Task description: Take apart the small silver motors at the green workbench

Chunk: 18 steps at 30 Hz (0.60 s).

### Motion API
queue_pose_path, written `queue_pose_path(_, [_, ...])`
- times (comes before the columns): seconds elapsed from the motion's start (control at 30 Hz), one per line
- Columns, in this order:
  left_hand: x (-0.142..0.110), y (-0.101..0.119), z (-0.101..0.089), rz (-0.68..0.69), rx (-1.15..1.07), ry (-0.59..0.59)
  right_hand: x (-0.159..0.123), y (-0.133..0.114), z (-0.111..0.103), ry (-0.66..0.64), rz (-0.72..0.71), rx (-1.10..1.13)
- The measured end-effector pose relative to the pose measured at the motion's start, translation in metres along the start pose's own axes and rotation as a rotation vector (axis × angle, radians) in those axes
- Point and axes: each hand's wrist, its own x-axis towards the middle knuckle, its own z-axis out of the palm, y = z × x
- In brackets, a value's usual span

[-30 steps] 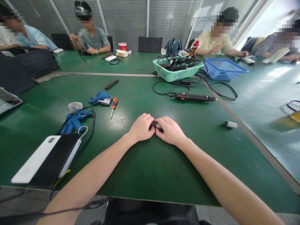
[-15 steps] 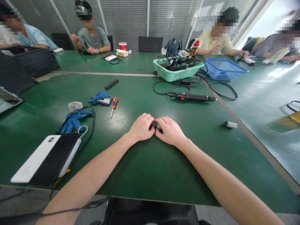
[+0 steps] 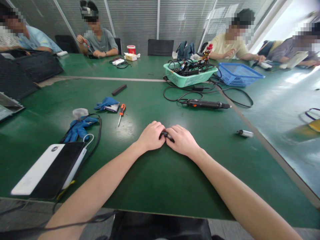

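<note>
Both my hands rest together on the green table (image 3: 160, 176), knuckles up. My left hand (image 3: 150, 136) and my right hand (image 3: 182, 140) are closed on a small dark object (image 3: 165, 135) held between them; only a short piece of it shows between the fingers. An orange-handled screwdriver (image 3: 121, 113) lies a little to the far left of my left hand. A small white cylinder (image 3: 245, 133) lies to the right of my right hand.
Blue gloves (image 3: 79, 128) and a white and black device (image 3: 47, 170) with a cable lie at left. A black electric screwdriver (image 3: 207, 104) with cord, a green basket (image 3: 189, 74) and a blue basket (image 3: 238, 73) stand farther back. Several people sit around the table.
My hands have stayed in place; the fingers shift slightly around the small dark object. A person at the far left has raised a hand a little.
</note>
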Motion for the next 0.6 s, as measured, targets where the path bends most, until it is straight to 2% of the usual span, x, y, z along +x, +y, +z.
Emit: queue_pose_path(0.6, [-0.0006,-0.0007,0.0002,0.005,-0.008,-0.004,0.0005,-0.0015,-0.0032,0.025,0.003,0.054])
